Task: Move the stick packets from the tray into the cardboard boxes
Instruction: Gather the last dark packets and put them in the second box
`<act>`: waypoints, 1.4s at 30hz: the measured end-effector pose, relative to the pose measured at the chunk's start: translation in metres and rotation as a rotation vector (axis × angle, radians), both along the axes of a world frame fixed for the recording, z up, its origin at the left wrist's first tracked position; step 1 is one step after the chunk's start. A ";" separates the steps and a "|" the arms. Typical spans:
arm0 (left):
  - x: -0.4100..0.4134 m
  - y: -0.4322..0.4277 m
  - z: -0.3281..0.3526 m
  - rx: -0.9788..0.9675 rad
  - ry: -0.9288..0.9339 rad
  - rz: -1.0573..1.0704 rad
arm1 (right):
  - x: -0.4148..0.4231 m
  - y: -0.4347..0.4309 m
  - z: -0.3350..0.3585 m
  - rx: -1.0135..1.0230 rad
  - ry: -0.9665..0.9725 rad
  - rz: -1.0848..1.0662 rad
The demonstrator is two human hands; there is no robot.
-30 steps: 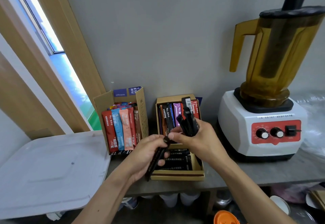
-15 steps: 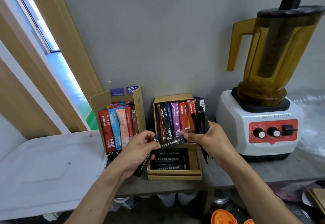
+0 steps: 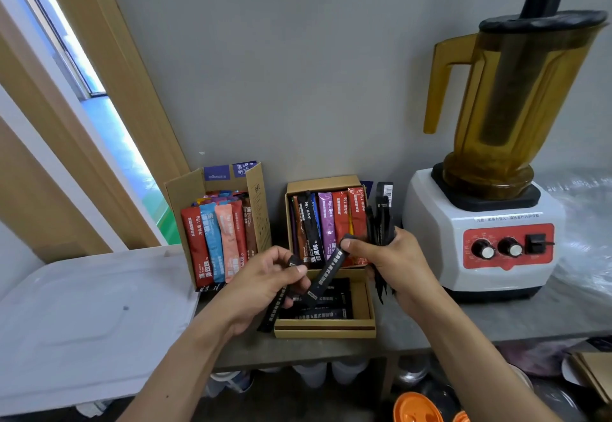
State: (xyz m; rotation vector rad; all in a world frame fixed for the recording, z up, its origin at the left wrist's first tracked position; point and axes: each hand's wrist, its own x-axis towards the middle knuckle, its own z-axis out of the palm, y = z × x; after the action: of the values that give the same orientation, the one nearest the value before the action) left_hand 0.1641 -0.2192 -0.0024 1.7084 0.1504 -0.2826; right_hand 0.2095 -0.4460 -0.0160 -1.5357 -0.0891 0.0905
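Observation:
My left hand (image 3: 265, 284) pinches a black stick packet (image 3: 275, 305) that hangs down beside the front cardboard box (image 3: 326, 330). My right hand (image 3: 394, 262) grips a bundle of black stick packets (image 3: 381, 219) standing upright, and its thumb and forefinger pinch another black packet (image 3: 326, 274) slanting down over the front box. Black packets lie flat inside that box. Behind it an upright box (image 3: 321, 183) holds coloured packets. A taller box (image 3: 258, 190) to the left holds red, blue and orange packets. The white tray (image 3: 82, 322) sits at the left.
A blender (image 3: 483, 233) with an amber jug stands right of the boxes on the grey counter (image 3: 480, 319). The wall is close behind. Orange lids (image 3: 417, 408) and containers sit under the counter. A window frame runs along the left.
My right hand has shifted right and drawn the bundle away from the upright box. The slanting packet between my hands has tilted steeper over the front box.

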 end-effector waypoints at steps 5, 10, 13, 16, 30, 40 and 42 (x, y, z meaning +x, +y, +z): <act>0.001 -0.002 0.002 0.103 -0.114 0.031 | 0.001 -0.001 0.004 -0.008 -0.013 -0.010; 0.001 -0.010 0.005 0.233 -0.235 -0.020 | 0.000 0.006 0.007 0.064 -0.045 -0.003; 0.002 -0.014 0.006 0.128 -0.249 0.067 | -0.002 0.002 0.006 -0.016 -0.081 0.075; 0.001 -0.019 0.009 0.004 -0.216 0.134 | -0.004 0.000 0.005 -0.150 -0.019 0.261; 0.011 0.000 0.002 -0.060 -0.296 0.404 | 0.019 -0.007 -0.003 -0.778 0.063 0.240; 0.012 -0.024 -0.001 -0.702 -0.167 0.396 | 0.009 0.005 -0.005 -0.693 -0.159 -0.057; 0.009 -0.029 -0.004 -0.684 -0.202 0.384 | 0.003 0.005 -0.003 -0.563 -0.095 0.044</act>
State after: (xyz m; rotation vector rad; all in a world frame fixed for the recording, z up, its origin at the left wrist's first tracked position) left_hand 0.1727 -0.2484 -0.0061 0.9928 0.2008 0.1220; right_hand 0.2121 -0.4411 -0.0189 -2.1012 -0.1843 0.0805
